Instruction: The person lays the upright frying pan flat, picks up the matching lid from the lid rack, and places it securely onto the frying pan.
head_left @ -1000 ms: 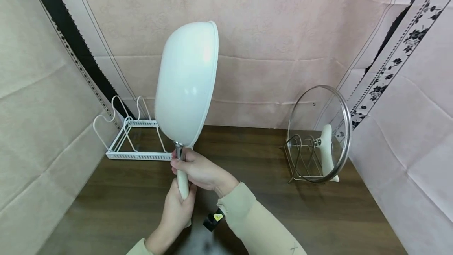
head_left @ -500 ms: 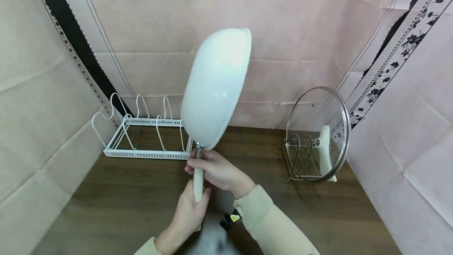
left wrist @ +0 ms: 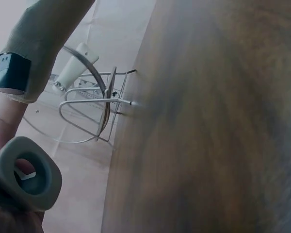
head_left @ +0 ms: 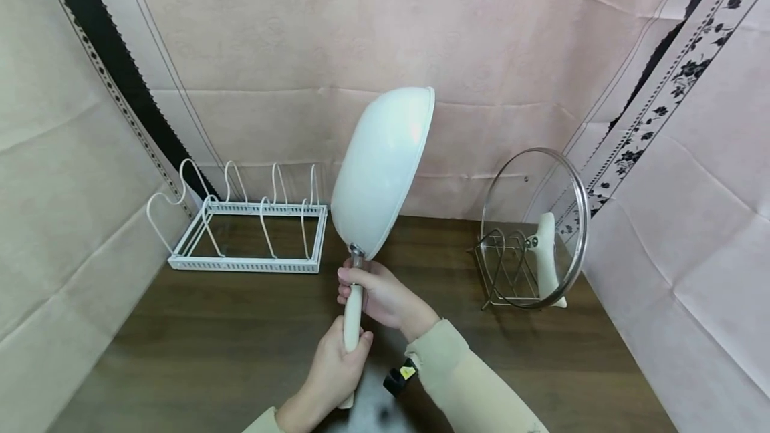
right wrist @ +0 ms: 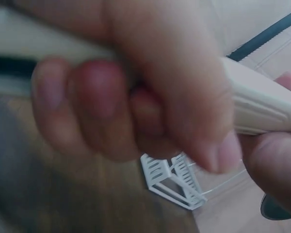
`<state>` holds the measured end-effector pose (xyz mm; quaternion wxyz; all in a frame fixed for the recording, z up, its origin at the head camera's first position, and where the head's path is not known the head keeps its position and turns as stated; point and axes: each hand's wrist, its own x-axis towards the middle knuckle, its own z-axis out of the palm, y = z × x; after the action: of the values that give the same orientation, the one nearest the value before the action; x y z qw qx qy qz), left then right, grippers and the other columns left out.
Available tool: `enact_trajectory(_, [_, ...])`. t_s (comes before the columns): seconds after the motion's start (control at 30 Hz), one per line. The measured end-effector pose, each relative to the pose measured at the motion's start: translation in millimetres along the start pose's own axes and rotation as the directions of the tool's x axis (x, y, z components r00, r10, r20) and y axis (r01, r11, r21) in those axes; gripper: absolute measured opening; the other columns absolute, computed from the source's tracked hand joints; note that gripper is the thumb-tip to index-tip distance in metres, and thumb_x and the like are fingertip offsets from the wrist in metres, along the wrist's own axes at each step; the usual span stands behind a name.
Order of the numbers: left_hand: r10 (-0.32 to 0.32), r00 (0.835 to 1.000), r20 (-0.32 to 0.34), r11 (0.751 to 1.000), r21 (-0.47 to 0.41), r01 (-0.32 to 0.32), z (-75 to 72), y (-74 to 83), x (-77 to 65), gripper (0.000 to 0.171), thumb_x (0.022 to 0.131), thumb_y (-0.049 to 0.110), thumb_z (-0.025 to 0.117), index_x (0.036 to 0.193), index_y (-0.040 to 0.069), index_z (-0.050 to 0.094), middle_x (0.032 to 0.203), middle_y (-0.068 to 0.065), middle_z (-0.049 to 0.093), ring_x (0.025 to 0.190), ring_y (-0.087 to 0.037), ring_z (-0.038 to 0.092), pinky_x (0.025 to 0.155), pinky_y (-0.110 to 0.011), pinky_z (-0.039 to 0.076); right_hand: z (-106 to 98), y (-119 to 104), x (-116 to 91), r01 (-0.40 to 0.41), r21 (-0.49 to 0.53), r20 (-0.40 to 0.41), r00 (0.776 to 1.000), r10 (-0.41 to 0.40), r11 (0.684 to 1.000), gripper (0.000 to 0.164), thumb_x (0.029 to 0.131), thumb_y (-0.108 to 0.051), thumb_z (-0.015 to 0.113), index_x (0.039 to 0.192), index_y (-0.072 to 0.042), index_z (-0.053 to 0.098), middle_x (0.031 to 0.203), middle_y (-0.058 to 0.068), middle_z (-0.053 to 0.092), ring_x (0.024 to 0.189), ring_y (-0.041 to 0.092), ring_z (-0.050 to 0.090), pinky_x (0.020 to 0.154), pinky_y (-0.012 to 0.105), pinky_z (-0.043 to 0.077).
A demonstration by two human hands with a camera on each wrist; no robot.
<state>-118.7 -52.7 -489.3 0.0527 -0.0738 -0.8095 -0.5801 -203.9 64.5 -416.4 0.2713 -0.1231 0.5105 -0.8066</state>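
Note:
A white, deep frying pan is held up on its side, its outer surface facing left and its rim to the right. Both hands are on its pale handle. My left hand grips the lower part. My right hand holds the upper end by the metal neck, thumb across the front. Close up in the right wrist view, curled fingers wrap the handle. The handle's hollow end shows in the left wrist view. The pan's inside is hidden.
A white dish rack with upright wire loops stands left of the pan, apart from it. On the right, a glass lid with a white knob leans upright in a small wire stand. Cloth walls enclose the wooden tabletop.
Both hands have carried the pan to the right and lower, tilting it a little further right. The white rack's right end is now uncovered. The lid stays in its stand.

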Motion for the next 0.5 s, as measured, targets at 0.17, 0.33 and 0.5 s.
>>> enact_trajectory(0.17, [-0.002, 0.999, 0.032, 1.000, -0.018, 0.002, 3.6, -2.7, -3.0, 0.017, 0.089, 0.021, 0.069, 0.090, 0.012, 0.054, 0.069, 0.003, 0.050, 0.060, -0.011, 0.048, 0.055, -0.027, 0.042, -5.9, 7.9, -2.5, -0.002, 0.028, -0.028, 1.000, 0.003, 1.000, 0.013, 0.094, -0.014, 0.061, 0.096, -0.011, 0.048, 0.076, 0.001, 0.049, 0.069, 0.015, 0.048, 0.074, 0.030, 0.047])
enact_trajectory(0.33, [-0.022, 0.996, 0.086, 0.995, -0.094, 0.030, 4.5, -5.0, -3.5, 0.017, 0.090, 0.018, 0.068, 0.090, 0.010, 0.053, 0.063, 0.002, 0.051, 0.050, -0.010, 0.051, 0.048, -0.027, 0.045, -11.4, 13.9, -2.5, -0.007, 0.144, 0.001, 1.000, 0.007, 0.990, 0.008, 0.096, -0.013, 0.058, 0.093, -0.014, 0.051, 0.078, -0.001, 0.051, 0.071, 0.013, 0.050, 0.074, 0.029, 0.047])
enact_trajectory(0.5, [-0.086, 0.977, 0.194, 0.966, -0.223, 0.130, 2.4, -5.7, -4.8, 0.023, 0.092, 0.019, 0.065, 0.094, 0.004, 0.049, 0.057, -0.002, 0.050, 0.041, -0.014, 0.050, 0.039, -0.030, 0.045, -16.7, 19.4, 0.0, -0.017, 0.214, 0.027, 1.000, 0.012, 0.977, 0.007, 0.098, -0.012, 0.053, 0.092, -0.015, 0.052, 0.081, -0.001, 0.052, 0.072, 0.012, 0.051, 0.074, 0.028, 0.048])
